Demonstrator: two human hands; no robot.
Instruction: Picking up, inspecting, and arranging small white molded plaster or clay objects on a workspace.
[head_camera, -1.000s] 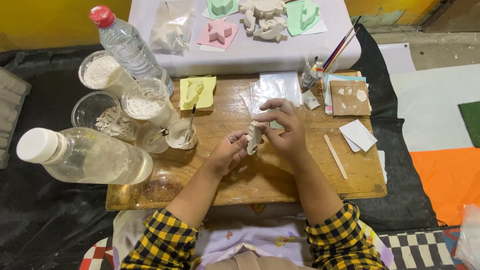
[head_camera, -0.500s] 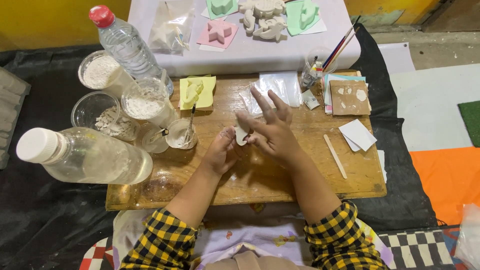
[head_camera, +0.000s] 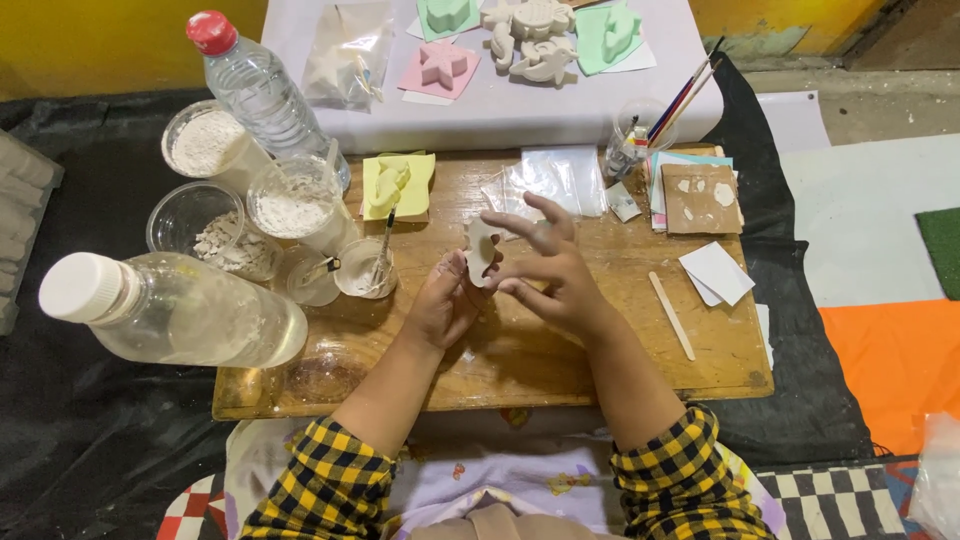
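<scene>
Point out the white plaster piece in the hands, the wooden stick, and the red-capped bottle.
white plaster piece (head_camera: 482, 250), head view, on its upper middle face.
wooden stick (head_camera: 672, 315), head view, on the middle of its length.
red-capped bottle (head_camera: 268, 95), head view, on its clear body below the cap.

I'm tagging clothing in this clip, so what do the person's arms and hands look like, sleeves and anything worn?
Both arms wear yellow-and-black checked sleeves, pushed up near the elbows so the forearms are bare. The left hand and right hand are bare: no gloves, and no ring, watch or bracelet shows. The fingers look dusted with pale powder in places, though that is hard to tell.
</scene>
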